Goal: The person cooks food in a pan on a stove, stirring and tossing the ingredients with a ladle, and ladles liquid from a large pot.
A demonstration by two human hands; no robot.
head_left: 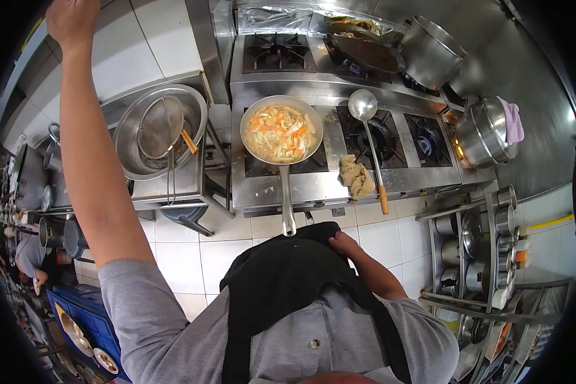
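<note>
My left arm stretches up along the left side, and my left hand (pixel 72 20) is at the top edge of the view, its fingers mostly cut off. Low by my black apron (pixel 281 259), my right hand (pixel 344 244) looks curled at the cloth's edge; what it holds, if anything, is hidden. In front of me a frying pan (pixel 287 192) sits on a burner, its handle toward me. Sliced vegetables (pixel 281 133), orange and pale green, fill it in a light sauce. Right of it lie a ladle (pixel 373 150) with a wooden handle end and a crumpled tan cloth (pixel 356 175).
A strainer (pixel 160 128) and chopsticks (pixel 189 141) rest on a large metal basin (pixel 123 150) at left. Behind stand a dark wok (pixel 368 52) and a tall pot (pixel 431 54). A lidded pot (pixel 483 131) sits at right, above a rack (pixel 436 256) of cookware. Another person (pixel 32 256) is far left.
</note>
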